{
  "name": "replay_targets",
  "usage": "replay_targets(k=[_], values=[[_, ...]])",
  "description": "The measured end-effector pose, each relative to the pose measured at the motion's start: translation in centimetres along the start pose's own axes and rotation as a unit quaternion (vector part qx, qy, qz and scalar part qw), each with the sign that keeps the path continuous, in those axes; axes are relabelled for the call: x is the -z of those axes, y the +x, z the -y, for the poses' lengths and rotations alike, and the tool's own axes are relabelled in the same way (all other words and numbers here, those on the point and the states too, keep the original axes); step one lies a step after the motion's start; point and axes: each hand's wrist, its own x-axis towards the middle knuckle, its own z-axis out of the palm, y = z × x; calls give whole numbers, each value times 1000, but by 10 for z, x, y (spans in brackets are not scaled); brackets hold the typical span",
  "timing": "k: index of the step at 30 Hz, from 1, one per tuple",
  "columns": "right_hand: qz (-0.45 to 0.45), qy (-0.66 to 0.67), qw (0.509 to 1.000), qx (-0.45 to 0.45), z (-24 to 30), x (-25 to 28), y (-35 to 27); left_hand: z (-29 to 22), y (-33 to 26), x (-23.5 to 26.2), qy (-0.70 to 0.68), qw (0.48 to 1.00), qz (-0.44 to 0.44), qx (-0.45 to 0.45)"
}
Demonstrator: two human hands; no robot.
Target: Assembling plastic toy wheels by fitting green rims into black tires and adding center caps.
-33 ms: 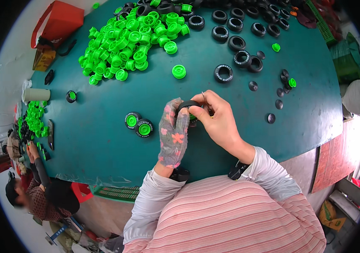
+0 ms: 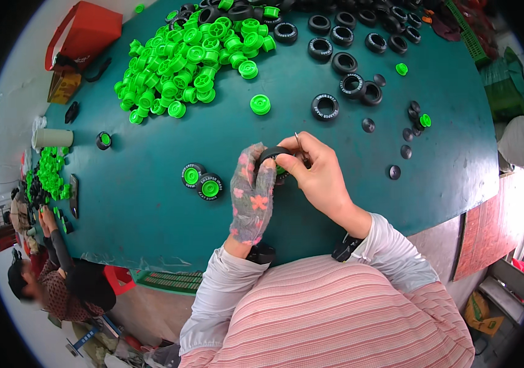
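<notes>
A black toy tyre (image 2: 272, 153) is held between both hands above the near middle of the table, with a bit of green wheel hub (image 2: 281, 170) showing inside it. My left hand (image 2: 252, 196), in a grey flowered glove, closes round the tyre's left side. Bare and pinching, my right hand (image 2: 317, 168) presses its thumb at the tyre's right edge. A thin metal loop (image 2: 299, 142) sticks up by the right fingers; what it belongs to is mostly hidden. To the left, two tyres with green hubs (image 2: 211, 186) lie touching each other.
Beyond lies a large heap of green hubs (image 2: 176, 67). Loose black tyres (image 2: 325, 107) spread at the far right, with small black discs (image 2: 368, 125) nearer. One green hub (image 2: 260, 104) lies alone. At the left, a co-worker (image 2: 59, 282) sits by a pale cup (image 2: 53, 137).
</notes>
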Motion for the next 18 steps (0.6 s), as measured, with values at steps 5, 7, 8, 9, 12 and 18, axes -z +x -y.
replay_targets(k=[5,7,8,9,12,18], values=[[60,79,986,-132,16,10,7,3,2,7,-6,1000,2,-11],[41,11,997,-65,11,9,7,-2,3,0,-75,997,-20,13],[31,-23,999,-31,7,10,7,-4,3,-4,-110,993,-30,25],[25,-46,999,4,4,10,6,-4,3,-3,-76,997,-24,13],[5,-42,998,56,-4,8,4,2,3,-1,-51,999,-7,2],[21,-5,1000,1,0,10,13,1,5,-7,-215,973,-20,83]])
